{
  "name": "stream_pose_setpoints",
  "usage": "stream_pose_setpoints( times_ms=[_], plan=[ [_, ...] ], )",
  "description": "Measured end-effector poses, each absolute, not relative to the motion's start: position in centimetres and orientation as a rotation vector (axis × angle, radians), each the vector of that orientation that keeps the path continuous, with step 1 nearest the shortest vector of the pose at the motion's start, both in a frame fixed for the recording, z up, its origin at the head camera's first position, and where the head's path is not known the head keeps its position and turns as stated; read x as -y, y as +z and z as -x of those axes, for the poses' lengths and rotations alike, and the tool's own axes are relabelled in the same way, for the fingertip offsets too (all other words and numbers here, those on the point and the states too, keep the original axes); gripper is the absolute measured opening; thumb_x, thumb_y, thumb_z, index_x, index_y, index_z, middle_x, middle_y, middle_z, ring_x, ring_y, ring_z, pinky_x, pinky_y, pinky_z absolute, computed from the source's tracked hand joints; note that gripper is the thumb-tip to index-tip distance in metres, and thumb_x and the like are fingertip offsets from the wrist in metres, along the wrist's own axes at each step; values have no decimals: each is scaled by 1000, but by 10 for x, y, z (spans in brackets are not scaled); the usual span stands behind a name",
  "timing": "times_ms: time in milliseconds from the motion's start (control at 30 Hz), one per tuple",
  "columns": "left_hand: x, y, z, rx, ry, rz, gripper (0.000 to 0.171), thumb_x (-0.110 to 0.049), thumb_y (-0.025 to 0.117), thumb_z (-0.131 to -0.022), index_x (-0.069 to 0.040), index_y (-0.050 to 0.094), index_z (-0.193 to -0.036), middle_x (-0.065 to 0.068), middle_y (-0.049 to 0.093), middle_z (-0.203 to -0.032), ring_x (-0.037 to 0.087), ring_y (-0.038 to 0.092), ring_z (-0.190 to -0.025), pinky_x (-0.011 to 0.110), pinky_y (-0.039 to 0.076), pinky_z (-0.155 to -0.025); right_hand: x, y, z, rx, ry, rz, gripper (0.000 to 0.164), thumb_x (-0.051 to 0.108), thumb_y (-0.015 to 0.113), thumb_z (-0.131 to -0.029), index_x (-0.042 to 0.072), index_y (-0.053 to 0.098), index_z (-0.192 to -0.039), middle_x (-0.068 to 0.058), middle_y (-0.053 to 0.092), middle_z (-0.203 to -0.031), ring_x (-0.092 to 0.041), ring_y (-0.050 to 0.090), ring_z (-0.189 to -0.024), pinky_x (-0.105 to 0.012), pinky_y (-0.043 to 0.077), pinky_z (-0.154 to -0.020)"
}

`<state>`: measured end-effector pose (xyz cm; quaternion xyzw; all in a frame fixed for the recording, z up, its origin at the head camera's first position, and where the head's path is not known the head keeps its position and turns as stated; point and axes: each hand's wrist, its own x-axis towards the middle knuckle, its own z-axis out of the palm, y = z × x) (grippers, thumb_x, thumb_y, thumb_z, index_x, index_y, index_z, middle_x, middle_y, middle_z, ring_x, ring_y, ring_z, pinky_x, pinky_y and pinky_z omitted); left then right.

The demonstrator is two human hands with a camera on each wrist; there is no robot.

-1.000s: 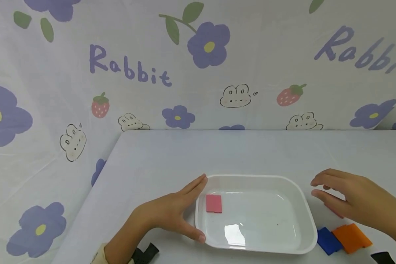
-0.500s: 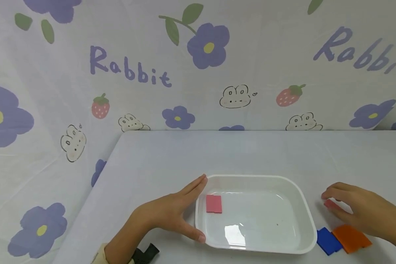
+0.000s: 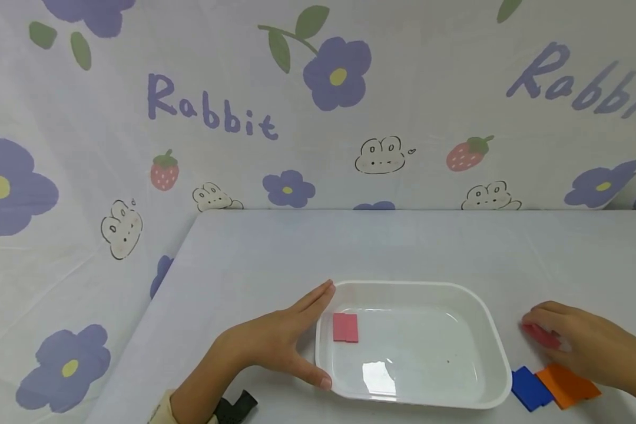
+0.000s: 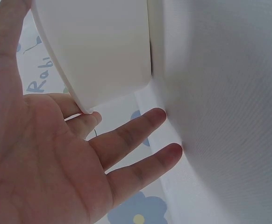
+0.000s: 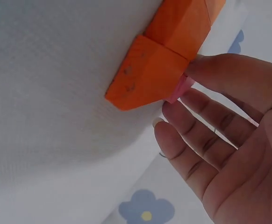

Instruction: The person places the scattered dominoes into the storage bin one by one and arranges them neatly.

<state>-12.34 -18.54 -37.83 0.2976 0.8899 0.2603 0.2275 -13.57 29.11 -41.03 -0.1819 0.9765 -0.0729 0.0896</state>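
While the left hand (image 3: 286,338) keeps its place along the near-left side of the white rectangular tray (image 3: 408,353), the right hand (image 3: 577,335) has dropped from its hover and closed its fingers about the pink tile (image 3: 542,337). That turns a reach into a grip: thumb and fingertips now narrow on the tile from opposite sides, though I cannot tell whether it has left the tabletop (image 3: 429,241), or whether it is one layer or two.

The left hand stays wide, its straight fingers and thumb spread between two corners of the tray, and it looks to be steadying that side. Just beyond its palm, inside the tray, lies a pair of overlapping pink tiles (image 3: 345,327), unmoved. The tile in the right hand, by contrast, is outside the tray, well apart from the left hand.

Below the right palm, the overlapping orange tiles (image 3: 568,386) lie untouched as far as the head view shows, with the blue tiles (image 3: 532,388) against them, between that hand and the tray.
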Motion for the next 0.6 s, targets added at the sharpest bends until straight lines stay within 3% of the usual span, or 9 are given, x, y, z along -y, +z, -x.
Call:
stream_pose_setpoints(
  times_ms=[367,600],
  plan=[
    [185,-378,124,-2452,708,-810,131,-73,78,-68,-29,-3,-162,-17,-8,-166,11,15,-150,46,32,-114,-292,-417,136,-2928,-241,573,37,9,88,-74,19,73,-107,-4,65,-108,-30,65,-93,-50,57,-79],
    [185,-378,123,-2455,707,-811,131,-73,78,-68,-29,-3,-162,-16,-8,-166,11,16,-150,46,32,-114,-287,-417,136,-2939,-266,536,41,12,91,-71,14,73,-107,-9,66,-109,-35,65,-95,-50,58,-78]
  ],
)
